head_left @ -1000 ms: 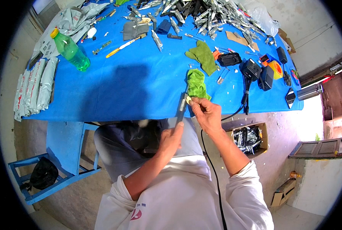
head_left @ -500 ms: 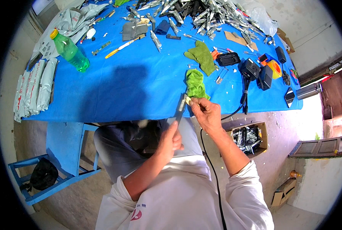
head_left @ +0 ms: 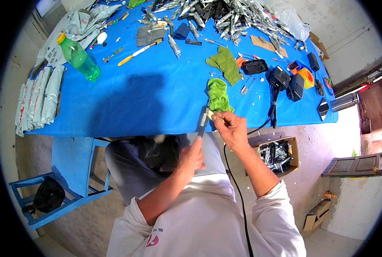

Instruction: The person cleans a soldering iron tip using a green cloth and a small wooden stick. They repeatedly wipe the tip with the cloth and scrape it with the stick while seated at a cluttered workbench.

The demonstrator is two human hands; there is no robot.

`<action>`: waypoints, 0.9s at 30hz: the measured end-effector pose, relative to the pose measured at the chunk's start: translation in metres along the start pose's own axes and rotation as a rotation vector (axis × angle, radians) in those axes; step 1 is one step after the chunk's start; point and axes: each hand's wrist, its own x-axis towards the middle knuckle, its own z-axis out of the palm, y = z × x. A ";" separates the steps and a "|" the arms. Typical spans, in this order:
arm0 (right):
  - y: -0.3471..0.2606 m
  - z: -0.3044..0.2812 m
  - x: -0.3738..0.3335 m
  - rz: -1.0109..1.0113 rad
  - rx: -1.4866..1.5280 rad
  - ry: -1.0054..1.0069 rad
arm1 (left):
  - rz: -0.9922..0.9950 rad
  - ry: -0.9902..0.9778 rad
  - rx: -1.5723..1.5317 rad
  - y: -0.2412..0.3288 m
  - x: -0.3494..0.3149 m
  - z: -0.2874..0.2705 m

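Observation:
My left hand is closed around the lower end of a narrow dark grey strip, held upright at the table's front edge. A pale label-like patch shows near its upper end. My right hand pinches a small pale yellow piece between thumb and fingers, right against the strip's upper part. The piece's exact kind is too small to make out. Just beyond my fingertips lies a crumpled bright green cloth, with a darker green cloth farther back.
A blue-covered table carries a heap of silvery packets, a green bottle, stacked white pouches, a yellow-handled brush and black power adapters. A black cable runs past my right arm. A box of scraps stands below.
The strip and my left hand have shifted very slightly downward. My right hand keeps its pinch on the yellow piece at almost the same spot.

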 end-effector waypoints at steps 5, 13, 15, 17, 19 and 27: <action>-0.003 0.003 -0.001 0.013 -0.005 0.046 | 0.010 0.010 0.009 0.005 0.000 0.001; 0.000 0.003 -0.002 -0.023 -0.091 0.085 | 0.018 0.004 0.008 0.008 0.000 0.000; 0.000 0.002 -0.003 -0.013 -0.080 0.069 | 0.023 -0.005 0.006 0.005 0.002 -0.001; -0.002 0.000 -0.005 0.001 -0.054 0.045 | 0.020 0.002 0.008 0.003 0.003 -0.001; -0.001 0.001 -0.006 0.009 -0.007 0.035 | 0.012 0.023 0.013 0.002 0.003 0.001; -0.007 0.004 -0.001 -0.005 -0.041 0.090 | 0.007 0.026 0.031 0.007 0.003 0.001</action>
